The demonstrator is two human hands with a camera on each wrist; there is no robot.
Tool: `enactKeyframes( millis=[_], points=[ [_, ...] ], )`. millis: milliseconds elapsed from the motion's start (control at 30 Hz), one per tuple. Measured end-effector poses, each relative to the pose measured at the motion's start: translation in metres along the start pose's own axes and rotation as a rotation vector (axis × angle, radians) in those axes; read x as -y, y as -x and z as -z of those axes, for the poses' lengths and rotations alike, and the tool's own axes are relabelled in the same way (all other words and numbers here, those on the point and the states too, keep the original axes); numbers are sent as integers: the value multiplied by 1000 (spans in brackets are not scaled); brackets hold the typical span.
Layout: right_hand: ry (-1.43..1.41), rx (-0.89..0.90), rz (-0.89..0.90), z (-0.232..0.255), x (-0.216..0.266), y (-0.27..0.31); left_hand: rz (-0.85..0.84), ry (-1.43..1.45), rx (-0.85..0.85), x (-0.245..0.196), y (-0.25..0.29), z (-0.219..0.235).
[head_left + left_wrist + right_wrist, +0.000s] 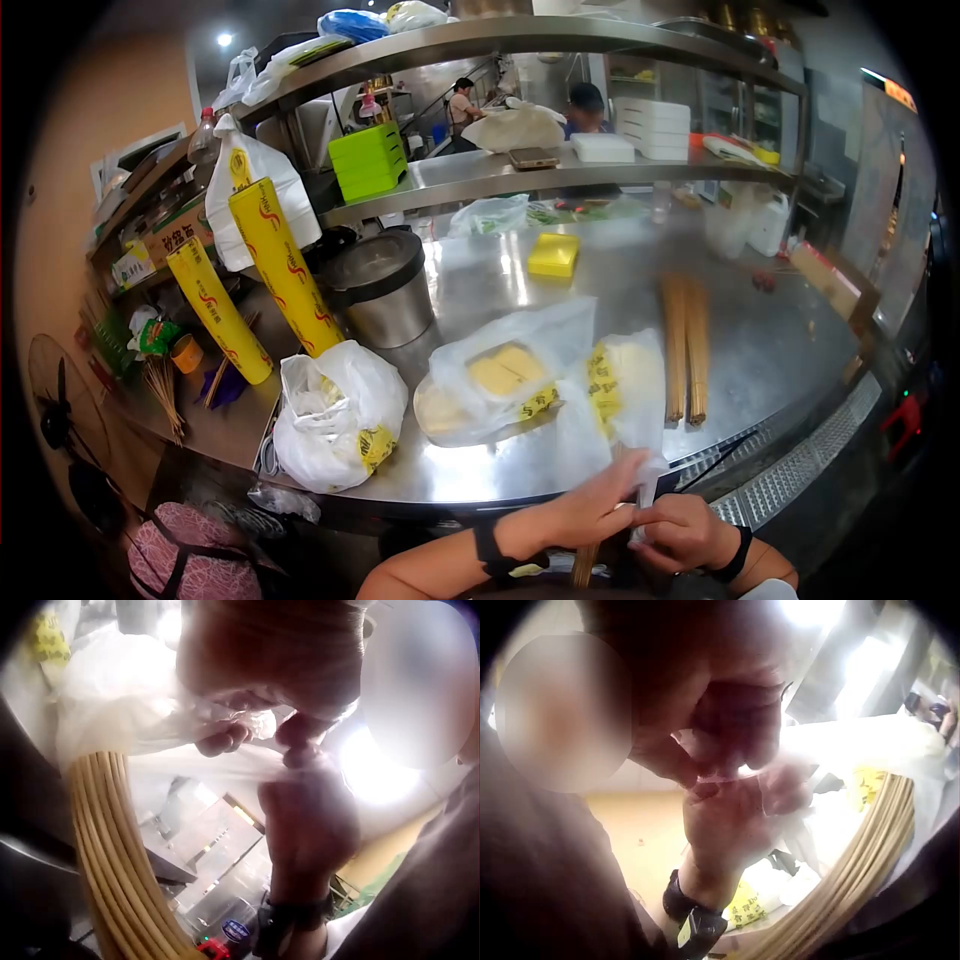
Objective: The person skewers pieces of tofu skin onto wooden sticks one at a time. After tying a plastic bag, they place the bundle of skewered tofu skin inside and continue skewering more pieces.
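At the front edge of the steel counter, my left hand (585, 512) and my right hand (685, 532) meet, fingertips close together, pinching the twisted end of a white plastic bag (632, 385) with yellow print. The left wrist view shows the gathered plastic (259, 722) between the fingers of both hands. A bundle of thin wooden sticks (112, 847) hangs below the bag; in the head view its lower part (585, 566) shows under my left hand. Whether the sticks' upper ends are inside the bag cannot be told.
Left of the bag lie an open bag with yellow blocks (505, 372) and a full white bag (335, 420). Two stick bundles (686, 350) lie to the right. Behind stand a steel pot (385, 290), a yellow box (553, 256) and yellow rolls (285, 268). Two people are beyond the shelf.
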State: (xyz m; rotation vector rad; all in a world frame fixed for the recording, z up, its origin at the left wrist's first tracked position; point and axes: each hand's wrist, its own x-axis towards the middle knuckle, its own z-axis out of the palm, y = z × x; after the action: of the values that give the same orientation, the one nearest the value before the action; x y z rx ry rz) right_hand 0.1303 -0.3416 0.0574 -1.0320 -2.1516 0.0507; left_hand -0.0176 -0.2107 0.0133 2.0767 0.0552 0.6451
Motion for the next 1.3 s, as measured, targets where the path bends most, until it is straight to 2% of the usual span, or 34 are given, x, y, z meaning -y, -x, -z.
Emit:
enactKeyframes(
  millis=[67,133,167,233,267,300,367,400,433,467,533,567,600,700,767,800,867,900,933,967,1033,1067,1100,1133,1167,1233,1267,1300],
  points=[
    [1,-27,26,1,0,0,-34,-45,23,-2,0,6],
    [49,-61,50,7,-1,2,-123,-315,-25,-8,0,5],
    [59,-50,62,5,0,-1,-104,-288,-2,-7,-3,0],
    [68,-72,156,-1,-4,-4,-261,-460,-52,0,-11,-16],
    [56,-124,124,1,-3,-5,-309,-553,-163,2,-12,-22],
    [56,-178,100,4,-4,-4,-307,-521,-142,0,-16,-21],
    [12,-319,-70,8,-12,3,-273,-323,-187,-6,-22,-12],
    [67,-277,-176,13,-13,0,-252,-456,-171,-7,-23,-12],
    [133,-240,-288,18,-11,0,-177,-441,-127,-9,-21,-11],
    [77,-245,-275,11,-15,2,-261,-412,-149,-9,-26,-10],
    [59,-309,-222,1,-27,8,-142,-308,-127,-9,-26,-14],
    [87,-355,-175,1,-31,10,-120,-364,-115,-10,-27,-18],
    [126,-392,-174,0,-33,12,-13,-336,-109,-10,-22,-20],
    [194,-446,-195,-4,-32,16,15,-358,-169,1,-14,-25],
    [196,-463,-190,-1,-32,21,141,-320,-196,-16,-17,-22],
    [147,-512,-234,0,-34,22,127,-323,-182,-27,-18,-15],
    [104,-566,-272,3,-37,27,238,45,-65,-43,-24,-3],
    [-14,-541,-269,4,-38,32,228,42,-56,-35,-22,3],
    [-132,-514,-265,4,-38,35,324,124,-65,-24,-15,11],
    [-123,-522,-264,3,-38,37,420,205,-74,-13,-8,17],
    [-360,-222,-179,3,-37,40,471,210,-82,-26,-17,14],
    [-309,-246,-106,4,-37,37,346,107,-67,-23,-17,13],
    [-301,-254,-109,5,-37,29,220,7,-50,-20,-17,11],
    [-336,-388,-67,5,-38,18,71,-32,-100,-22,-22,4],
    [-369,-520,-22,7,-42,8,68,-330,-65,-31,-23,1],
    [-345,-461,-21,0,-64,2,-194,-496,-42,-29,-30,-4],
    [-407,-292,-191,-2,-72,-2,-201,-500,-41,-27,-33,-5],
    [-465,-120,-359,-2,-79,-8,-287,-559,-101,-24,-35,-5]
  ],
)
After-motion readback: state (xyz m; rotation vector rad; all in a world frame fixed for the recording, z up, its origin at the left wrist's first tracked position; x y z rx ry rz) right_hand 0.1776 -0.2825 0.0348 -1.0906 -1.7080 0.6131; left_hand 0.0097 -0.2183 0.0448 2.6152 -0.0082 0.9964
